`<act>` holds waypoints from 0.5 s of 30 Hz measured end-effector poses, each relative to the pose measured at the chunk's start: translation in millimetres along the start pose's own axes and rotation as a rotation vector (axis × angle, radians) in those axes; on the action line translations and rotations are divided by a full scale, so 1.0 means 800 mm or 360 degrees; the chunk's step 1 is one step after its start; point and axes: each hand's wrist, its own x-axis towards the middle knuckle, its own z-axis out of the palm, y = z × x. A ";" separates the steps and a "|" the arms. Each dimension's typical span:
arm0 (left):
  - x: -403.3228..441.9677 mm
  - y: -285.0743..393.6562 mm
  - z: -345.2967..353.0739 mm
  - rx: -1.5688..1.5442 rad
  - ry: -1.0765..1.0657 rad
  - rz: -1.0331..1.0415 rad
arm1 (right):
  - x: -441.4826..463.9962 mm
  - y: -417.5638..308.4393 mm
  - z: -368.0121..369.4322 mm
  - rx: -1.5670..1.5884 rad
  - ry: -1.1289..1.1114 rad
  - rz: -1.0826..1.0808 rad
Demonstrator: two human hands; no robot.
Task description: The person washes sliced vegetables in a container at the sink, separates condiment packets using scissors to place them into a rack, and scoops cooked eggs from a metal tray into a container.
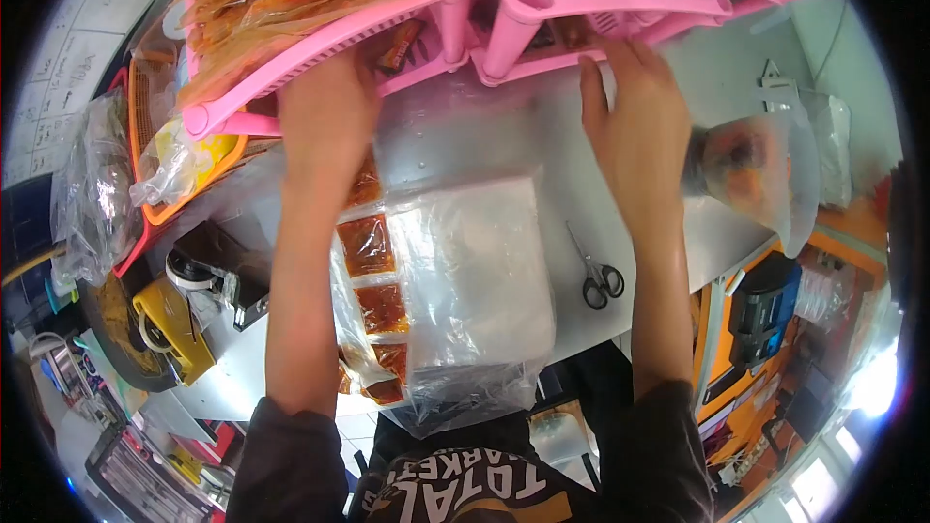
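Observation:
My left hand [329,102] reaches under the upper tier of a pink plastic rack [320,63], and its fingers are hidden there. A small dark packet [399,46] lies just beyond it on the lower tier. My right hand [639,102] is at the front edge of the rack's lower tier, open, thumb apart from the fingers; some fingertips are partly hidden. Below my left forearm runs a strip of sealed sauce sachets [368,245], reddish brown. Beside it lies a stack of clear plastic bags [470,271]. Black-handled scissors [599,276] rest on the metal table.
Long packs of orange-brown food [291,0] fill the upper left tier. An orange basket [155,136] and a yellow tape dispenser [170,334] stand at left. At right is a clear bag with orange contents [751,169]. The metal table [572,194] ends near my body.

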 end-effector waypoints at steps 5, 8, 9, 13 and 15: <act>-0.075 0.007 0.007 -0.0633 0.1005 0.0583 | -0.067 -0.040 0.010 0.1572 -0.0574 0.0433; -0.102 0.021 -0.005 -0.1696 0.0320 0.0153 | -0.070 -0.072 0.031 0.1973 -0.0453 0.0524; -0.105 0.027 -0.008 -0.1698 0.0318 0.0168 | -0.070 -0.071 0.033 0.2083 -0.0389 0.0561; -0.106 0.048 -0.019 -0.2712 -0.0600 -0.0149 | -0.070 -0.050 0.041 0.2477 -0.0676 0.0600; -0.106 0.055 -0.020 -0.2791 -0.0783 -0.0271 | -0.070 -0.045 0.032 0.2675 -0.0622 0.1020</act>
